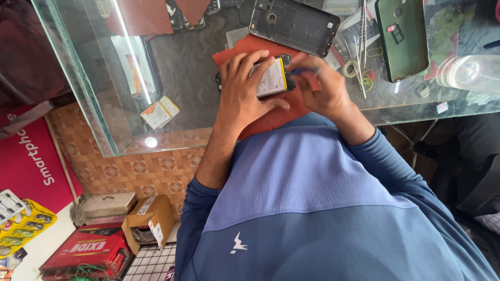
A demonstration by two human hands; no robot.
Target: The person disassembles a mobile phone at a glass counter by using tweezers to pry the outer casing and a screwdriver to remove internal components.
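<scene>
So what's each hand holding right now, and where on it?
The left hand presses on the opened phone, fingers over its left end. The right hand pinches a thin blue tool near its rear end.

Orange-red mat (271,117), dark-green phone cover (402,39), blue sleeves (388,166) — brown patterned floor tiles (140,169)

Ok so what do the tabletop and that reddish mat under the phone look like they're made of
The tabletop looks like clear glass: you see items through it, its cut edge is greenish, and it reflects a light strip. The reddish mat looks like soft matte rubber or silicone, dull and with an uneven edge, though that's uncertain. The left hand steadies the phone on it.
</scene>
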